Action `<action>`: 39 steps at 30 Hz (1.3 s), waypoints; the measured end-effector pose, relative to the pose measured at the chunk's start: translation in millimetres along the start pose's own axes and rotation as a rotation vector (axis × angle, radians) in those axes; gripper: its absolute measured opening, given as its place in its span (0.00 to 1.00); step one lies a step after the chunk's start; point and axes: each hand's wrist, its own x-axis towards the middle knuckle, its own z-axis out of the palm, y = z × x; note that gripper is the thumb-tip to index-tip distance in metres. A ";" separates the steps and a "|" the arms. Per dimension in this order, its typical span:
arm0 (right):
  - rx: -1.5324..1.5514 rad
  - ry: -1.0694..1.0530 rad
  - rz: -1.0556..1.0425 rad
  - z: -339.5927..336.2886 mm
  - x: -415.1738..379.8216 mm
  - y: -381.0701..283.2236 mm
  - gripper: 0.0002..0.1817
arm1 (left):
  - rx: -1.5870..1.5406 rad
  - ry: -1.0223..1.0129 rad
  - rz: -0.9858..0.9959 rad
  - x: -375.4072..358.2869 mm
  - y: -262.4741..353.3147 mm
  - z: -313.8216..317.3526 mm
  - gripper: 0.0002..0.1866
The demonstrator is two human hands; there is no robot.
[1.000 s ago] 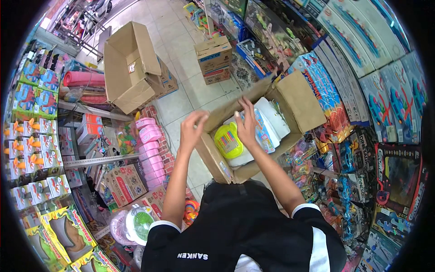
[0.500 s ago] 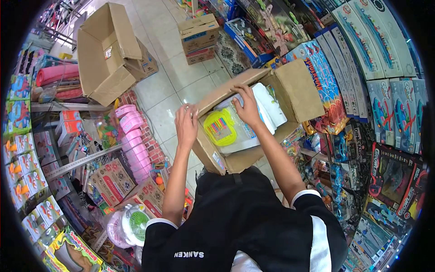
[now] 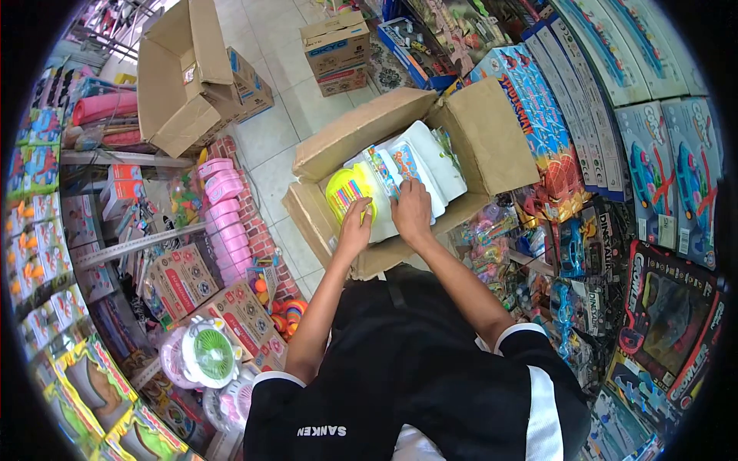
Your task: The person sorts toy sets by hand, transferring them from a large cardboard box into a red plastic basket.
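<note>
An open cardboard box (image 3: 365, 127) stands before me, holding several flat packs. My left hand (image 3: 356, 225) is closed, its fingers bent over the lower right edge of a yellow-green board pack (image 3: 338, 190) that shows a row of coloured pens. Beside it, my right hand (image 3: 413, 209) is closed too, fingertips curled at a white board pack (image 3: 403, 159) with blue and orange print. More white boards (image 3: 442, 165) lie overlapped on the right inside the box. The undersides of the packs and my thumbs are partly hidden.
An empty-looking open carton (image 3: 165, 84) and a stacked pair of closed cartons (image 3: 336, 50) stand on the tiled floor (image 3: 269, 161). Toy shelves line both sides, with pink containers (image 3: 224, 223) and toy fans (image 3: 207, 359) at left and Spiderman boxes (image 3: 530, 115) at right.
My left hand has left the box's flap edge and come down onto the yellow-green pack. My right hand has drawn back toward me over the packs. The near-left flap now lies outward.
</note>
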 end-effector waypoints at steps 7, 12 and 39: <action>0.258 0.024 -0.178 -7.2 10.5 25.2 0.06 | 0.139 0.061 0.047 -27.3 4.0 14.4 0.25; 0.446 0.055 -0.029 -12.9 -4.6 29.7 0.09 | 0.282 0.134 0.105 -21.5 8.6 28.9 0.29; 1.057 -0.171 -0.051 -30.7 -14.0 -19.2 0.07 | 0.246 0.266 0.170 -62.0 44.9 11.9 0.53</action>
